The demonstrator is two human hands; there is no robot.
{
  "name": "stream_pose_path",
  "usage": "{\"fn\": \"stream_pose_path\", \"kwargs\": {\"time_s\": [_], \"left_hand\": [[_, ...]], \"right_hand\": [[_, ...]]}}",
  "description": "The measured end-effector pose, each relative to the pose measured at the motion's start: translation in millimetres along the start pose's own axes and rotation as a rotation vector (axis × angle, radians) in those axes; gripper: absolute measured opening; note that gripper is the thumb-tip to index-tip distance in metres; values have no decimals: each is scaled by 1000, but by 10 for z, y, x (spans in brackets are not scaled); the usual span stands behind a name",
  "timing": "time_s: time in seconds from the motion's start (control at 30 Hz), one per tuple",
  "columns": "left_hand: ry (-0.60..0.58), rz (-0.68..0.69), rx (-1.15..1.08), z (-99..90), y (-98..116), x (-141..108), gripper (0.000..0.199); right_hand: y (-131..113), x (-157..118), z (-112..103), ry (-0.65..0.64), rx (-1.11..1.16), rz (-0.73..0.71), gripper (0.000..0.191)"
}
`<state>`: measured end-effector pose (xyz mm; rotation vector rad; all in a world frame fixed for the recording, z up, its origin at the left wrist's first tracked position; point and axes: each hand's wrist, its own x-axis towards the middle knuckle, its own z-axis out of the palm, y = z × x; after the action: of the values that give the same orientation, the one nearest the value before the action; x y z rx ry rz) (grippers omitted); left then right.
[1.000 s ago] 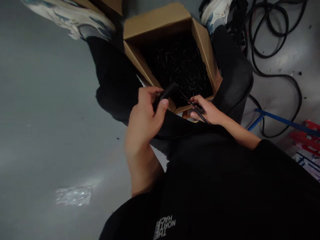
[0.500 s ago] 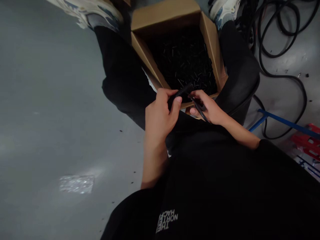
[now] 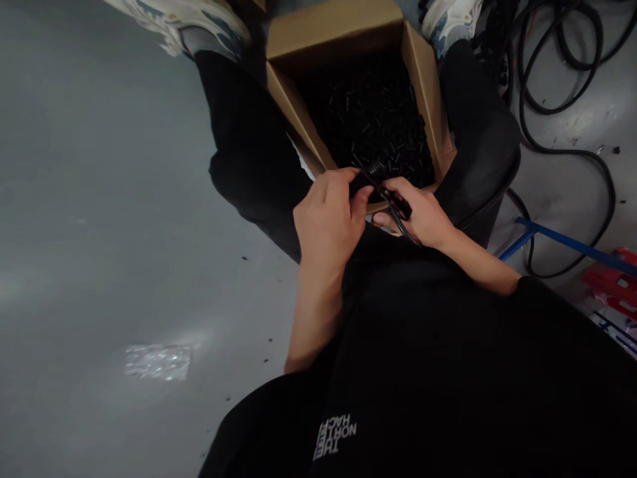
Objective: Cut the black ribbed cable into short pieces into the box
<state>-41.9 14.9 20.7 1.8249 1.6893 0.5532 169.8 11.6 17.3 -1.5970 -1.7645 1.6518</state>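
My left hand (image 3: 331, 212) is closed, thumb and fingers pinching a black ribbed tube-like piece (image 3: 377, 166) above the near edge of the cardboard box (image 3: 338, 30). Much of that piece is hidden behind the fingers. In my right hand (image 3: 421, 216) is a slim black tool (image 3: 398, 216) with a curved handle; its thin end crosses over the ribbed piece. Whether it is scissors or pliers I cannot tell. Many small black tube-shaped pieces (image 3: 373, 113) fill the box, which stands between my legs.
Black hose (image 3: 587, 153) lies in loops on the grey floor at the right. Near it are a blue metal bar (image 3: 582, 245) and red plastic parts (image 3: 617, 282). A clear plastic bag (image 3: 158, 362) lies on the floor at the left, with small dark bits scattered about.
My left hand has shifted slightly right and turned, bringing it closer to my right hand. Less of the ribbed piece shows, and the tool's thin end now lies across it.
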Motion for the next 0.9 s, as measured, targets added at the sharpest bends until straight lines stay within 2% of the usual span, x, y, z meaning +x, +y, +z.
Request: {"fn": "stream_pose_path", "kwargs": {"time_s": [0.1,0.27,0.33,0.43,0.53,0.63,0.73,0.9], "left_hand": [[-7,82,-85,-26,95,-6,21],[-76,236,-210,-188,268,-21,19],[-76,232,-237,-251,307,-24,18],[-68,209,-256,-316,324,-15,17],[-81,167,-201,-356,290,10,22],[-98,137,-137,-378,231,38,28],[-177,129,-122,-372,197,61,35],[-448,145,-264,-362,164,113,48]], "right_hand": [[-29,-18,-36,7,-71,-51,63],[-38,-26,-155,90,-190,-301,72],[-62,-39,-215,104,-223,-344,71],[-117,-81,-287,134,-268,-330,65],[-138,-136,-330,145,-302,-316,56],[-102,-180,-368,131,-328,-311,56],[-70,-189,-409,70,-349,-270,58],[-102,-131,-434,-30,-360,-238,57]]}}
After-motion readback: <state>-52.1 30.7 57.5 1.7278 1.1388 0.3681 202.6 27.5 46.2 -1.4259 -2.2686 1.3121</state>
